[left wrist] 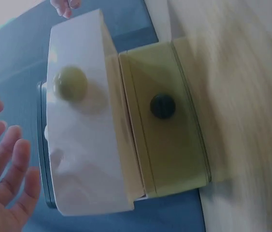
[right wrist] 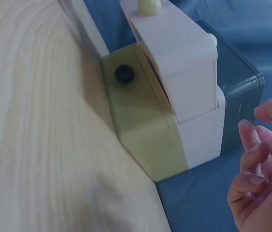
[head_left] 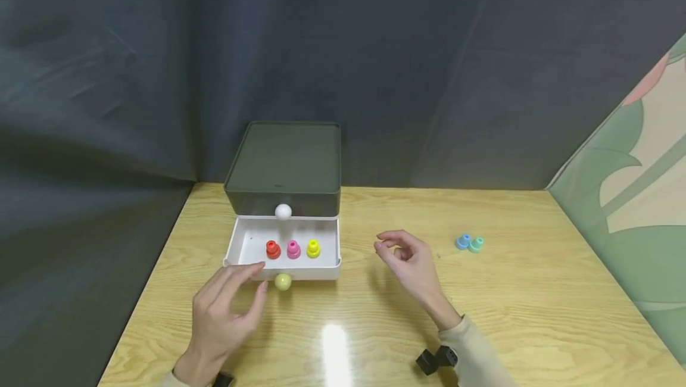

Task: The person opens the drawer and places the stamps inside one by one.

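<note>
My left hand [head_left: 222,312] hovers at the front left of a pulled-out white drawer [head_left: 324,272], its fingers and thumb spread beside the yellow-green knob [head_left: 283,281] and nothing between them. Inside that drawer stand small stepped plastic pegs in a row: red [head_left: 273,249], pink [head_left: 293,249] and yellow [head_left: 313,248]. To the right of the drawer, above the table, is my right hand [head_left: 412,265], empty, with loosely bent fingers and the thumb near the index finger. Farther right, a blue peg [head_left: 463,242] and a teal peg [head_left: 476,245] stand side by side on the wood.
The drawer belongs to a stacked box with a dark green top unit [head_left: 292,155] and white knob [head_left: 283,212]. Below it, an olive drawer [left wrist: 167,150] with a dark knob [left wrist: 163,106] is closed. Dark curtain [head_left: 375,77] hangs behind the wooden table [head_left: 536,292].
</note>
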Available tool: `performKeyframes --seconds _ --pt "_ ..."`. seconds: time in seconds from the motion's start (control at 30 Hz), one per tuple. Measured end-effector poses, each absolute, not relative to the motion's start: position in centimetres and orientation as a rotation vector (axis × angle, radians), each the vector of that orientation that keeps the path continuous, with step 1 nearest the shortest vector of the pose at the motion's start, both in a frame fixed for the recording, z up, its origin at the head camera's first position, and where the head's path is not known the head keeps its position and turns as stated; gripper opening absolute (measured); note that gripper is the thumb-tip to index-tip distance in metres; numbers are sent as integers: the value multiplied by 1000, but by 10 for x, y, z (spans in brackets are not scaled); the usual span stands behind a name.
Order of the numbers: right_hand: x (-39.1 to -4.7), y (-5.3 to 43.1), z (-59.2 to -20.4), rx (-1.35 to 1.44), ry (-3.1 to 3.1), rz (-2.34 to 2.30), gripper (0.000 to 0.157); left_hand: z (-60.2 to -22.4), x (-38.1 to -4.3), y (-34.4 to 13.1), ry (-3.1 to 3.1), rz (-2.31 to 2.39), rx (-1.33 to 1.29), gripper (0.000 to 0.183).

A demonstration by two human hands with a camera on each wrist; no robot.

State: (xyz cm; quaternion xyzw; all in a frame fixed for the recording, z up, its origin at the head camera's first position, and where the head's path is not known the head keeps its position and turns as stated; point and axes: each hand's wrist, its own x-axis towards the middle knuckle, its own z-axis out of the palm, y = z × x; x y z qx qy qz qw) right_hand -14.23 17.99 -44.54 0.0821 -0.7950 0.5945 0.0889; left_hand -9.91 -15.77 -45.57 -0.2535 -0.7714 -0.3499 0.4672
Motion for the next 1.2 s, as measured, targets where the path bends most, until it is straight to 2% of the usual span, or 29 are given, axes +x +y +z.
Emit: performKeyframes --seconds 0.13,0.3,0.53,1.2 --pt "-138 193 -454 238 -2395 1732 15 -462 -94 -157 -2008 -830 -646 27" --pt "-133 212 -462 225 -2441 1692 18 -471 -89 -156 -2217 -740 -624 15" --pt "-126 235 -469 99 -2496 1641 21 -479 -91 -152 -2283 -643 -598 13" --pt "-121 263 -480 26 -2586 1587 26 -475 -109 -153 -2274 -695 -484 22"
